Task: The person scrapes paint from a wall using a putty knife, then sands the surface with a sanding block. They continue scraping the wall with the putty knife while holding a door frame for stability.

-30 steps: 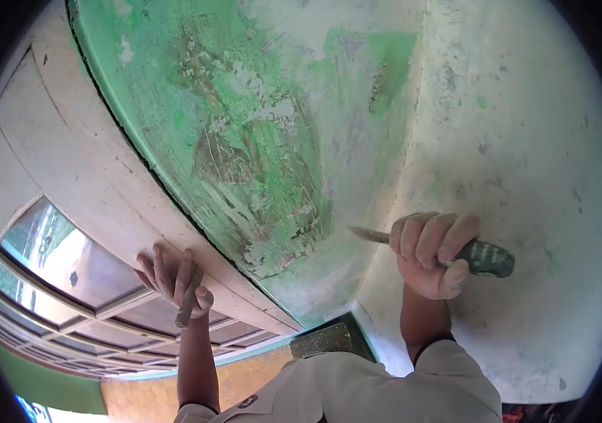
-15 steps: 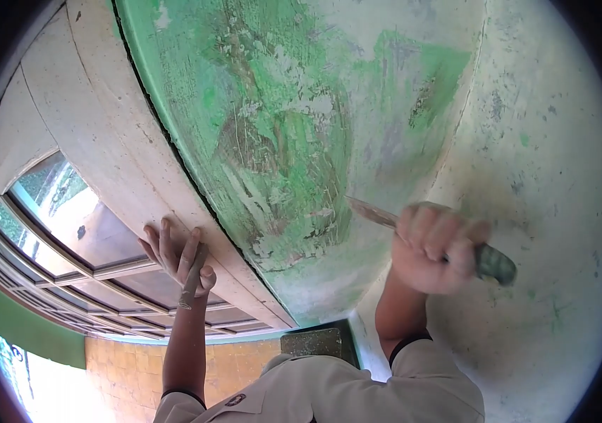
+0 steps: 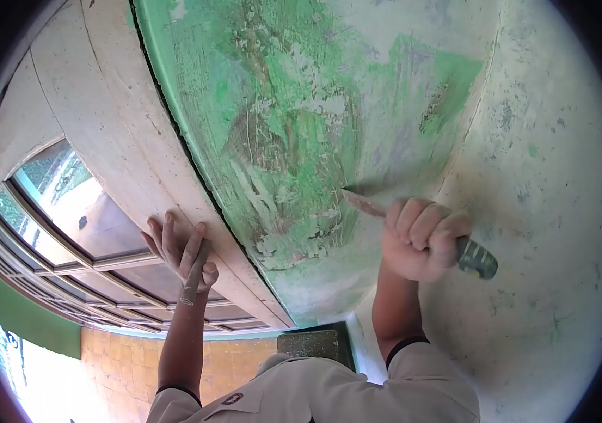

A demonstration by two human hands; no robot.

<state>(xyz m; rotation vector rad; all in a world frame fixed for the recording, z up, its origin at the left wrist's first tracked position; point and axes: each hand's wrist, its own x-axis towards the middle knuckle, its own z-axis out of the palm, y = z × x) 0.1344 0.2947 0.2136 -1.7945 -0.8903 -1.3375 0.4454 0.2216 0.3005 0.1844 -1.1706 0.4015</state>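
Note:
My right hand [image 3: 424, 238] is closed round the green handle of a scraper [image 3: 366, 204], whose pointed blade reaches left to the green wall [image 3: 294, 141]. Paint there is patchy and scratched, with pale and brown spots. My left hand [image 3: 180, 255] is against the pale wooden frame [image 3: 153, 176], fingers spread upward, with a thin grey-brown stick-like tool [image 3: 192, 276] held between fingers and thumb.
A window with wooden bars [image 3: 96, 265] is at the left, beside the frame. The paler wall [image 3: 541, 211] meets the green one at a corner on the right. Below are orange floor tiles [image 3: 128, 359] and a dark speckled block [image 3: 309, 344].
My right hand and the scraper have moved a little left and up, the blade tip now nearer the scratched green patch. My left hand stays in place on the frame.

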